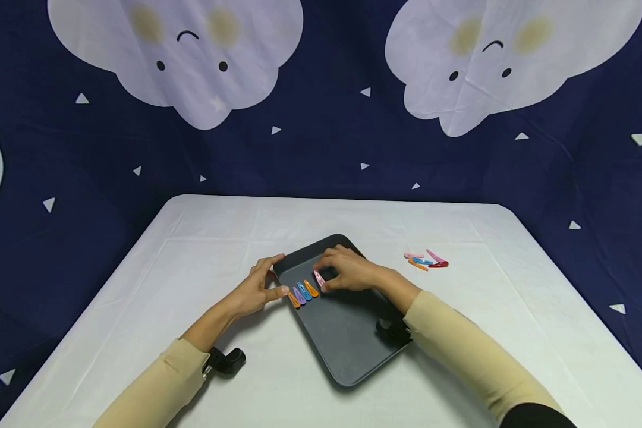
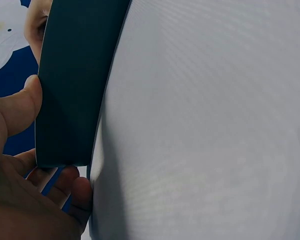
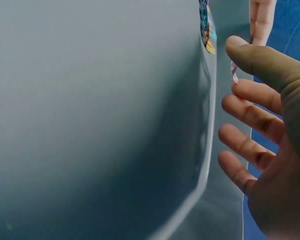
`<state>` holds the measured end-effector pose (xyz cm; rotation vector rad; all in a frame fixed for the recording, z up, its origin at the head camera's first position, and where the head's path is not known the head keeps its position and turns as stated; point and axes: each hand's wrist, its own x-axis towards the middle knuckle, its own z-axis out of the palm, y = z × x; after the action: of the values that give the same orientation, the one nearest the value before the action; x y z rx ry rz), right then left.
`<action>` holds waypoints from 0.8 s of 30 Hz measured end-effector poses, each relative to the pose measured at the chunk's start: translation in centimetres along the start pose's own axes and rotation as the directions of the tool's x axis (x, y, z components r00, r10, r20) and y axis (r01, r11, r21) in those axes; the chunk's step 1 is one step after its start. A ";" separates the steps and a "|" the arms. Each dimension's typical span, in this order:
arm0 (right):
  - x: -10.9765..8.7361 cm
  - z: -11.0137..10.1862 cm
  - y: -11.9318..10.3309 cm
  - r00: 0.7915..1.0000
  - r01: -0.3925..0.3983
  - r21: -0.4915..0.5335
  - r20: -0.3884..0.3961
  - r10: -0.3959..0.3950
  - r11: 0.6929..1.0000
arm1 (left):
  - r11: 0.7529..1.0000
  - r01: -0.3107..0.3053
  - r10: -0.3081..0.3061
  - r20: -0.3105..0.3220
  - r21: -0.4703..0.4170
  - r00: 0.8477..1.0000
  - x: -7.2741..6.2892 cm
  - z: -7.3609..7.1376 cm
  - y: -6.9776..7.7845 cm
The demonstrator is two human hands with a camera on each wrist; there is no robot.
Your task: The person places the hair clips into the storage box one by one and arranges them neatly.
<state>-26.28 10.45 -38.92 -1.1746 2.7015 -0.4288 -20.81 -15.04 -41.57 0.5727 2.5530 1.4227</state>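
Note:
A dark grey rectangular tray [image 1: 348, 356] lies at a slant on the table. My left hand [image 1: 257, 291] grips its far left corner, with the thumb at the rim and the fingers around the outside wall, as the left wrist view also shows. Between thumb and index finger my right hand [image 1: 350, 270] pinches a pink hair clip [image 1: 318, 277] inside the tray's far end. Left of that clip, a row of hair clips lies along the tray: an orange clip [image 1: 293, 299], a purple clip [image 1: 299, 296], a blue clip [image 1: 304, 291] and another orange clip [image 1: 311, 289].
To the right of the tray, a loose pile of hair clips lies on the white table [image 1: 208, 238], among them a red clip [image 1: 438, 264], a blue clip [image 1: 422, 261] and an orange clip [image 1: 418, 265]. Behind the table hangs a dark blue cloth [image 1: 321, 148] with clouds.

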 end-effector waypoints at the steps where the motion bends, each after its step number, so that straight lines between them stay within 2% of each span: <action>1: 0.0 0.1 0.0 1.000 -0.001 0.001 0.007 0.000 1.000 | 1.000 -0.001 0.001 0.000 -0.002 1.000 0.0 0.0 0.0; 7: 0.2 0.7 0.1 0.999 0.013 0.001 0.035 -0.013 1.000 | 1.000 0.007 -0.007 0.000 0.007 1.000 0.0 0.1 0.0; 24: 0.5 1.3 0.3 0.999 0.006 -0.036 0.041 -0.005 0.999 | 1.000 0.016 -0.016 0.003 0.009 1.000 -0.1 0.1 0.2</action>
<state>-26.48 10.03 -40.22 -1.1868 2.6829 -0.3542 -20.59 -14.86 -41.45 0.5540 2.5575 1.4049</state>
